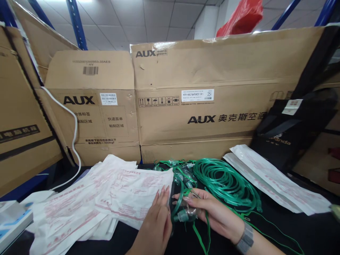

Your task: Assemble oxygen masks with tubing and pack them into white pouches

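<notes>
My right hand (pixel 212 207) pinches a clear plastic oxygen mask (pixel 190 214) with a pale green connector and a green elastic strap hanging down. My left hand (pixel 159 219) is stretched out flat, its fingers together, beside the right edge of a white paper pouch (pixel 138 193) with red print. Whether it touches the pouch or the mask I cannot tell. Just behind the right hand lies a coil of green tubing (pixel 225 184). More clear masks (pixel 186 173) with green straps are heaped to the left of the coil.
Several printed white pouches (pixel 71 209) overlap on the left of the black table. More pouches (pixel 271 180) lie at the right. Cardboard boxes (pixel 170 124) wall off the back. A white cable (pixel 75 138) runs down the left, near a white-and-blue box (pixel 13 226). A black bag (pixel 287 134) stands at right.
</notes>
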`<state>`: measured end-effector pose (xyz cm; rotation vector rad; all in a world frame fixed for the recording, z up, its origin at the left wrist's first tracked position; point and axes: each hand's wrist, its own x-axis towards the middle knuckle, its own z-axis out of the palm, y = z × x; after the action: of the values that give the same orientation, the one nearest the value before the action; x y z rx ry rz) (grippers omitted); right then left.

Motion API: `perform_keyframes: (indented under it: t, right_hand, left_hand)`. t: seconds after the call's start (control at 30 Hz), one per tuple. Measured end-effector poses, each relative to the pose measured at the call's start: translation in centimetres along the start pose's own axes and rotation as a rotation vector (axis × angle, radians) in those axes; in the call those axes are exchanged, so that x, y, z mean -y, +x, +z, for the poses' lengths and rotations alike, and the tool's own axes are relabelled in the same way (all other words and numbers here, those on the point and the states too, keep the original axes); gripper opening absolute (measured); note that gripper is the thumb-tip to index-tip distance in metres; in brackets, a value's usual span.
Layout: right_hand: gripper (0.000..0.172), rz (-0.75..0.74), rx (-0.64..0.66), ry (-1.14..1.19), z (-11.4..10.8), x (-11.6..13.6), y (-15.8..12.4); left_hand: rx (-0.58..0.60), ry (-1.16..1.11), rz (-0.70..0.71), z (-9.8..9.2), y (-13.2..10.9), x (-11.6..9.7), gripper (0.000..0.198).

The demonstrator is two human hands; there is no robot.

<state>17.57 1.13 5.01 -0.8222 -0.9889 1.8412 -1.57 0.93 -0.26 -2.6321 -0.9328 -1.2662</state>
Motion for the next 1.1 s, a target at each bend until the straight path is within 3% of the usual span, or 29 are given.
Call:
perform_keyframes:
  t: [0.17,0.3,0.43,0.53,0.7,0.83,0.97,1.1]
  right_hand:
    - [0.018,-0.045,-0.055,0.014,1.1,-0.7,-0.1]
    - [0.022,-0.087,-0.140,-0.029,2.3,-1.1,-0.3]
    - [0.018,-0.104,-0.191,-0.129,2.5,-0.5,-0.7]
    - [0.014,-0.081,-0.209,-0.230,2.1,0.4,-1.0]
    - [0.015,0.095,-0.240,-0.129,1.6,1.3,-1.2]
    - [0.022,0.156,-0.220,-0.085,1.6,1.2,-1.0]
    - [0.023,0.136,-0.276,-0.132,1.9,0.8,-1.1]
    - [0.020,0.128,-0.291,-0.170,1.7,0.7,-1.0]
  left_hand:
    - [-0.067,0.120,0.172,0.0,0.4,-1.0,0.042]
    - [-0.094,0.154,0.212,0.2,0.5,-1.4,0.030]
    - [-0.067,0.114,0.148,0.2,0.3,-1.3,0.038]
    - [0.026,-0.001,0.027,0.2,-0.1,-1.0,0.054]
    - [0.124,-0.085,-0.019,0.2,-0.5,-0.6,0.061]
    - [0.035,-0.006,0.078,0.3,-0.3,-0.9,0.057]
    - [-0.092,0.037,0.215,0.3,-0.1,-1.2,0.037]
    - [-0.026,0.047,0.188,0.1,-0.2,-1.3,0.038]
